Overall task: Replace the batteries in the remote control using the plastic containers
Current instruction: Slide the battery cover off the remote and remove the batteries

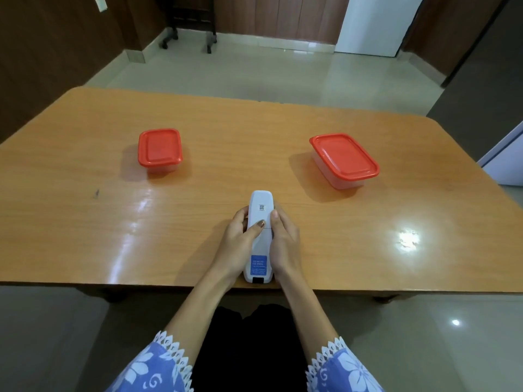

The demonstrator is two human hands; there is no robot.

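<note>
A white remote control [261, 205] lies face down near the table's front edge, its back with a blue label facing up. My left hand [239, 244] grips its left side, with the thumb pressed on the back cover. Along the right side, my right hand [284, 244] holds it too. Two clear plastic containers with red lids stand further back: a smaller container [160, 149] at the left and a larger container [343, 159] at the right. Both lids are on. What is inside them cannot be seen.
The orange wooden table [85, 222] ends just below the remote. A small dark mark [96, 193] sits on the left of the tabletop. Beyond the table is tiled floor, with chair legs [188, 38] at the back.
</note>
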